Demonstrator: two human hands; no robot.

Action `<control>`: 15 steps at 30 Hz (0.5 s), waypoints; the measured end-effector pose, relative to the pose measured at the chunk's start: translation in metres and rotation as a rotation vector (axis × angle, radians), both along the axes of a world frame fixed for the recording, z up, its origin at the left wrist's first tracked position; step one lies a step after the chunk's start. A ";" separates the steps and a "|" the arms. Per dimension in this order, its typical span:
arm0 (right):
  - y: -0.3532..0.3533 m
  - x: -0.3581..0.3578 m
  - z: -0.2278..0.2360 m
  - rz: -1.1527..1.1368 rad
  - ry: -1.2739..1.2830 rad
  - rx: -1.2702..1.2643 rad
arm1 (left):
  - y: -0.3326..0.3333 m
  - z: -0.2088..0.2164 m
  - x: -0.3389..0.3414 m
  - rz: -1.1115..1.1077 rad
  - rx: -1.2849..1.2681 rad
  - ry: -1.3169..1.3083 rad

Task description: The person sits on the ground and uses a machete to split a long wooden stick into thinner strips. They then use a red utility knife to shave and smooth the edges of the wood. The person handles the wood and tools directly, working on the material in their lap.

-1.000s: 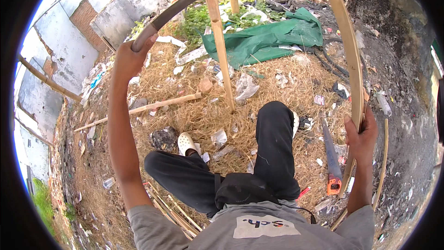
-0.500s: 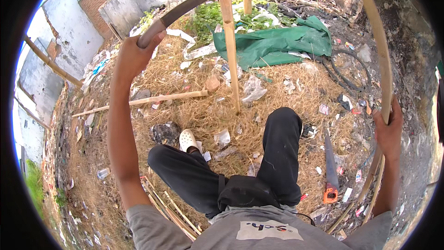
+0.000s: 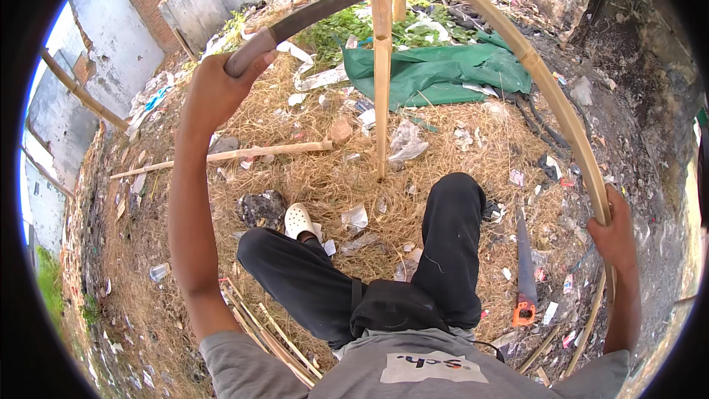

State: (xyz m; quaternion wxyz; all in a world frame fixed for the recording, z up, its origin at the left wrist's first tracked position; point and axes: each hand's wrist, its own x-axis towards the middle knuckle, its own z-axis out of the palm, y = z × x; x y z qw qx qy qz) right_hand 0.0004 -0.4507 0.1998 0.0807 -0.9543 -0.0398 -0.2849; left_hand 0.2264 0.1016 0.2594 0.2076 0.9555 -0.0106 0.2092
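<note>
My left hand [image 3: 225, 85] is closed round the handle of a machete [image 3: 325, 11], raised at the upper left. Its dark blade reaches right across an upright bamboo stake [image 3: 382, 66], whose lower end meets the dry grass in front of me. Whether the blade is lodged in the stake, I cannot tell. At the right, my right hand [image 3: 614, 229] grips a long bamboo pole [image 3: 546, 77]. The pole slants up and left, bowed by the lens, with its far end close to the blade's tip; the exact contact is unclear.
A handsaw [image 3: 526, 273] with an orange handle lies on the right. Bamboo strips [image 3: 269, 332] lie by my left side, and a thin pole [image 3: 221, 155] rests on the grass ahead. Beyond are a green tarp [image 3: 443, 70] and litter. A blackened wall stands at the right.
The bamboo pole in my right hand has swung left, bringing its far end toward the machete's tip. My right hand has dropped slightly. The machete and stake appear slightly farther right.
</note>
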 end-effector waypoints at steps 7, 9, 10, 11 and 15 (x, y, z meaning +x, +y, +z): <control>-0.011 -0.024 0.053 -0.307 -0.151 0.636 | 0.013 0.005 0.003 0.023 0.036 0.031; -0.021 -0.017 0.064 -0.200 -0.188 0.753 | 0.018 0.002 0.001 0.017 0.022 0.014; -0.028 -0.014 0.061 -0.146 -0.184 0.748 | 0.017 0.001 0.002 0.019 0.019 0.024; -0.021 -0.006 0.043 -0.171 -0.152 0.713 | 0.017 0.000 0.003 0.022 0.016 0.033; -0.019 0.002 -0.014 0.026 -0.083 -0.217 | 0.017 -0.003 0.005 0.012 0.062 -0.018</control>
